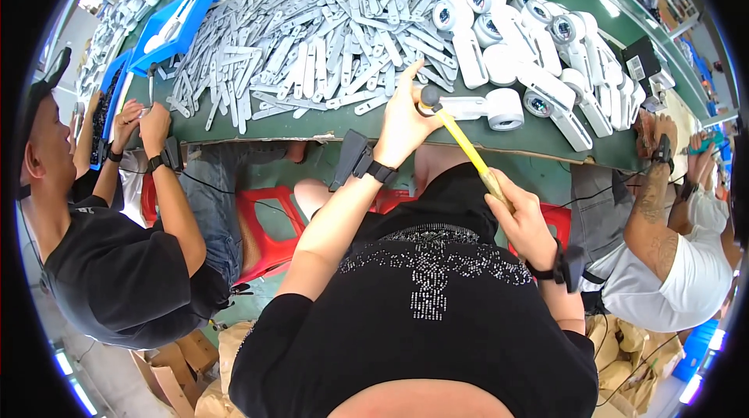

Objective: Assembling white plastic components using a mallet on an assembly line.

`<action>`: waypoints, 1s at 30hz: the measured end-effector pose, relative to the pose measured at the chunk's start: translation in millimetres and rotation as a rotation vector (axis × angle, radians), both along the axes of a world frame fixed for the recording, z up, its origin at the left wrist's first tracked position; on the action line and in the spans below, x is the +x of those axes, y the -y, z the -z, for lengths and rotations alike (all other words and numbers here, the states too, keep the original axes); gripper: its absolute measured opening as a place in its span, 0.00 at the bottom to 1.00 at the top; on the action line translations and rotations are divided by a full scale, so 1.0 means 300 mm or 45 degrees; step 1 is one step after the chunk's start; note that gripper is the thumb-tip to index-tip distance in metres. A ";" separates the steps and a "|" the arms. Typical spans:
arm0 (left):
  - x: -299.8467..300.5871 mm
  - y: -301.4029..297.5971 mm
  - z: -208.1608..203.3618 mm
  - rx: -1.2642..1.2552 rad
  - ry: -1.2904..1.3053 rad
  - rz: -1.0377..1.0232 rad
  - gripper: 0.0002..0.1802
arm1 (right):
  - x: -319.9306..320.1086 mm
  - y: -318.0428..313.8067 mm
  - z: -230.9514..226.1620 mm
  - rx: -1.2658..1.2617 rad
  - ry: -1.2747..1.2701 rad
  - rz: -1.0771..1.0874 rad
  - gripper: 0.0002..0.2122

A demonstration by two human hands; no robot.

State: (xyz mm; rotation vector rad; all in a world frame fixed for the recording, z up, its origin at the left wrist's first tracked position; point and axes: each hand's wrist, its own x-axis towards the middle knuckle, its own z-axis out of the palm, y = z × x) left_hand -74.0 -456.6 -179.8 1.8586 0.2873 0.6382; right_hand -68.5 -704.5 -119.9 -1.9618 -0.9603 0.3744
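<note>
My right hand (pixel 521 215) is wrapped round the lower handle of a mallet (pixel 466 143) with a yellow shaft and a small dark head. The shaft slants up and left, its head in front of my left hand (pixel 402 118). Between that hand's thumb and index finger sits the handle end of a white device with a round head (pixel 505 109), lying sideways at the table's near edge. The mallet head partly hides this grip. Beyond my left hand spreads a large pile of flat grey strips (pixel 328 36), each with a small slot.
Many similar white devices (pixel 538 51) are heaped on the right of the green table (pixel 289 128). A blue tray (pixel 173 32) stands far left. A co-worker (pixel 117 239) sits left, handling a small tool; another person (pixel 671 262) sits right. Red stools (pixel 269 223) stand below.
</note>
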 end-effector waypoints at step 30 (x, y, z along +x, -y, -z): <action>-0.003 -0.007 0.033 0.171 0.083 -0.001 0.46 | -0.009 0.012 0.010 -0.011 0.021 0.004 0.17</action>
